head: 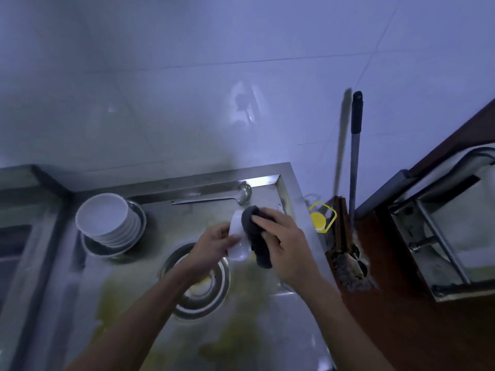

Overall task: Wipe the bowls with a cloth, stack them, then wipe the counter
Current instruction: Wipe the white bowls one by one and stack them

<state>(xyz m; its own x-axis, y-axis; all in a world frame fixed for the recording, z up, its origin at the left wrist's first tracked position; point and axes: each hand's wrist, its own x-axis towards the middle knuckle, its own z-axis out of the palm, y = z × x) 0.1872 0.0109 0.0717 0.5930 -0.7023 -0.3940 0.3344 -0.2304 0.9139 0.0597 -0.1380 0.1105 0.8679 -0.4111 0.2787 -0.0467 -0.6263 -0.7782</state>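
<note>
My left hand point(214, 243) grips a small white bowl point(237, 236), held on its side above the steel counter point(139, 277). Against the bowl's open side my right hand point(281, 239) presses a dark grey cloth point(255, 234), fingers curled over it. A stack of several white bowls point(107, 218) leans in a metal basin point(92, 249) at the left. Under my left wrist sits a steel basin point(211, 287) with yellowish residue. Yellow-green smears mark the counter in front.
A steel ladle point(214, 196) lies along the counter's back edge. A yellow-capped container point(318, 219) stands just off the right edge. A mop handle point(355, 162) and a broom point(345, 255) lean on the tiled wall. A metal-framed stand point(439, 236) is at far right.
</note>
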